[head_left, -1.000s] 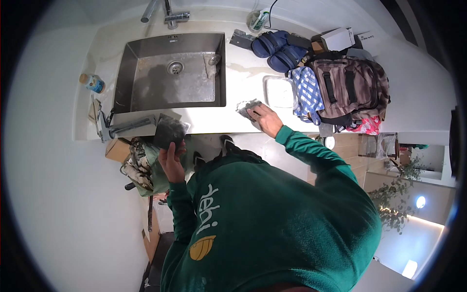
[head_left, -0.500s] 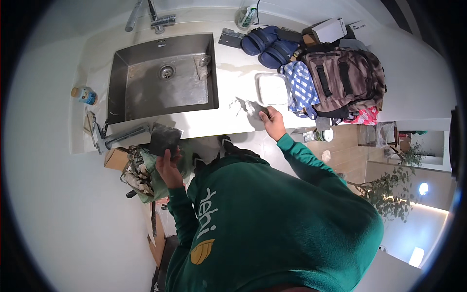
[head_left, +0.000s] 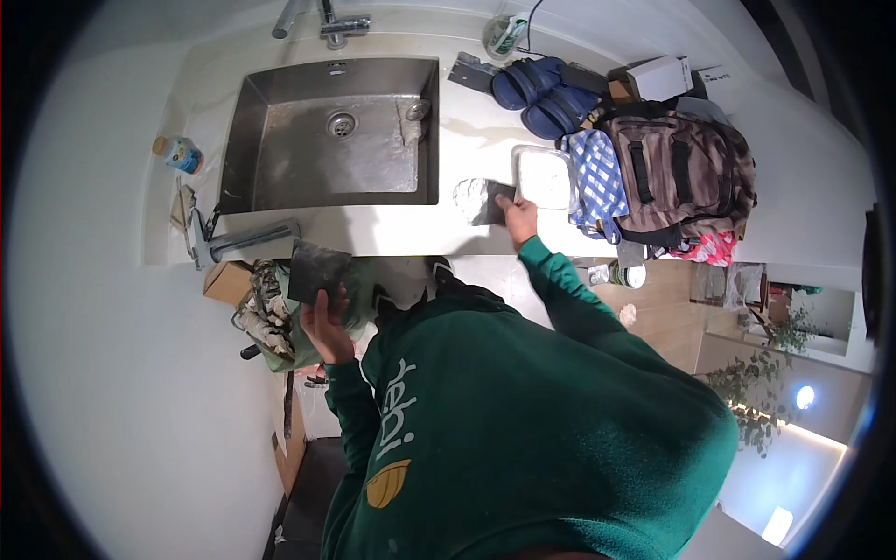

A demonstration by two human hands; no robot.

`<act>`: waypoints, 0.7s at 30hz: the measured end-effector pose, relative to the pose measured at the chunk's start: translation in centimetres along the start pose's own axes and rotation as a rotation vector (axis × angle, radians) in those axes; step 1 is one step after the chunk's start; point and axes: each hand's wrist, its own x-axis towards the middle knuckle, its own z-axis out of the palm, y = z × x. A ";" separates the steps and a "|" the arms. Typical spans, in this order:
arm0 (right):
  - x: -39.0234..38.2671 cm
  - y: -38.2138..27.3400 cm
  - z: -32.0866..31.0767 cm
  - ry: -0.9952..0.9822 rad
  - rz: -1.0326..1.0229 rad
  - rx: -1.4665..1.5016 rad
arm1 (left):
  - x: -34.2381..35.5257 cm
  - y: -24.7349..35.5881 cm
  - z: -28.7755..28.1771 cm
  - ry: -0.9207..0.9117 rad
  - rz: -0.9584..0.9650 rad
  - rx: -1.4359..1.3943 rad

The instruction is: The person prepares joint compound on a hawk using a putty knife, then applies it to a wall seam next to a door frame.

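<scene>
In my left hand is a thin dark square plate, like a scraper blade, with pale smudges; I hold it by its lower edge in front of the counter. My right hand grips a second dark plate, which lies low over the white counter. A lumpy white paste shows at that plate's left end; whether it sits on the plate or the counter is hard to tell. Just right of this is a clear shallow tub with white contents.
A steel sink is set into the counter at left, beside a bottle and a metal-handled tool. Blue slippers, a checked cloth and a camouflage backpack crowd the right. Below the left edge stands a filled green bag.
My right hand has turned its plate from nearly edge-on to flatter, beside the white paste. The left hand stays about where it was. The view has shifted slightly.
</scene>
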 end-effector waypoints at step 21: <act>23.5 -7.5 1.4 -0.825 -0.351 -0.741 | -1.7 -0.6 -1.4 0.041 0.066 -0.009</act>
